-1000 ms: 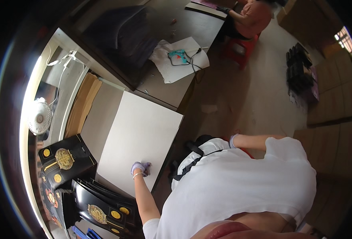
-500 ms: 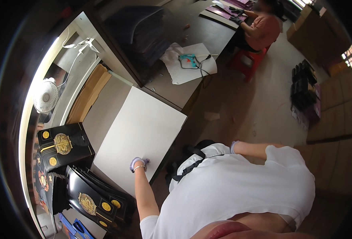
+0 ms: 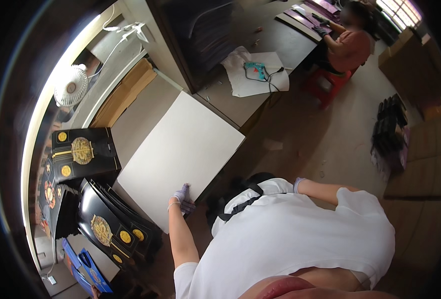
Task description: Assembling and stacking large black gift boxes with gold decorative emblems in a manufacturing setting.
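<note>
Our gloved left hand (image 3: pixel 182 196) rests on the white board (image 3: pixel 180 149) near its body-side edge, perhaps to steady it; we cannot tell whether the fingertips curl around that edge or only lie on it. Our right hand (image 3: pixel 298 185) is at our hip, mostly hidden behind our shirt, so we cannot tell if it holds anything.

The board lies flat and slanted on the tabletop (image 3: pixel 139 115), probably set there to be within our left arm's reach. The black printed pieces (image 3: pixel 100 229) lean in a pile just beside its lower left edge, and a black box (image 3: pixel 82 151) sits further up, likely kept aside to leave the white surface uncovered.

At the far end, the board's corner comes close to the upright panel (image 3: pixel 175 40), which limits movement that way. Along the left, a grey strip separates it from the brown cardboard (image 3: pixel 125 92). The body-side edge gives our arm the freest room.
</note>
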